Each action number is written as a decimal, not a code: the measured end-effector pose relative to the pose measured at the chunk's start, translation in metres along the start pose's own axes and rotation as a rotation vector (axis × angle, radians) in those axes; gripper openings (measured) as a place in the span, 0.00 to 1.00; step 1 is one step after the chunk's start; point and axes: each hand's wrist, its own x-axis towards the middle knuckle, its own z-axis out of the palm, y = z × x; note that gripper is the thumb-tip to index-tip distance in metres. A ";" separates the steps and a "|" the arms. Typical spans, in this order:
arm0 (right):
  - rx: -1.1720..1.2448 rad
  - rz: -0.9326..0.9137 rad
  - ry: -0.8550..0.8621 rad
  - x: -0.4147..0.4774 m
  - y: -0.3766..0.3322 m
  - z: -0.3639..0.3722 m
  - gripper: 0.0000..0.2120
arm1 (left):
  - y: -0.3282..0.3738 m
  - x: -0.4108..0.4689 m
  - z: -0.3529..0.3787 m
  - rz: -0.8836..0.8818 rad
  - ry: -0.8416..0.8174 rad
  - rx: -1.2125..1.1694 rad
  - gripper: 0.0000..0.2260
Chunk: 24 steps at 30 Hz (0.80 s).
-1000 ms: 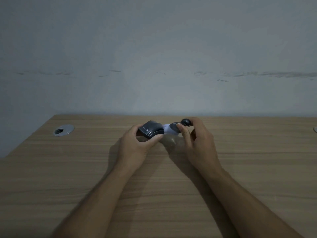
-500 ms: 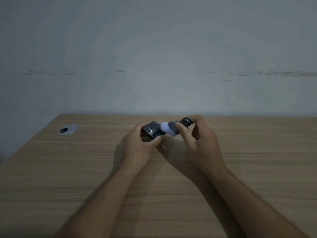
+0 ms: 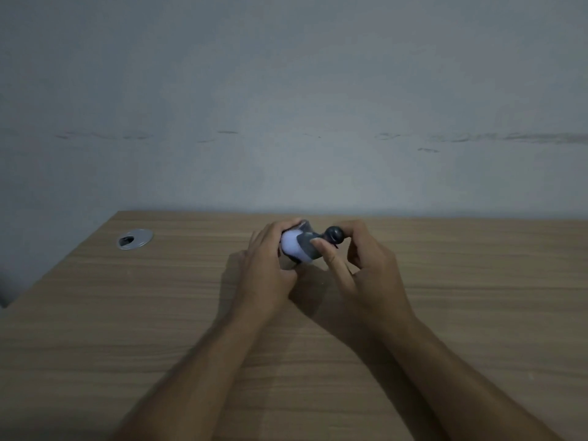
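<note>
Shifted over its dark body, the left hand (image 3: 267, 265) grips the white-domed gadget (image 3: 297, 248); the right hand (image 3: 372, 268) pinches its black knob (image 3: 334, 234).

Light wood desk top (image 3: 483, 291) open right of the right hand (image 3: 372, 275), round silver grommet (image 3: 134, 239) well left of the left hand (image 3: 270, 272), grey-and-white plastic gadget (image 3: 300, 248) between both, pale grey wall (image 3: 286, 173) behind.

Left grip (image 3: 267, 265) curled closed; right grip (image 3: 369, 268) in a fingertip pinch; forearms converging forward
</note>
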 end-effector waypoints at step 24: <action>0.081 0.178 0.078 0.003 0.003 -0.009 0.10 | -0.010 0.007 -0.008 0.331 -0.114 0.281 0.29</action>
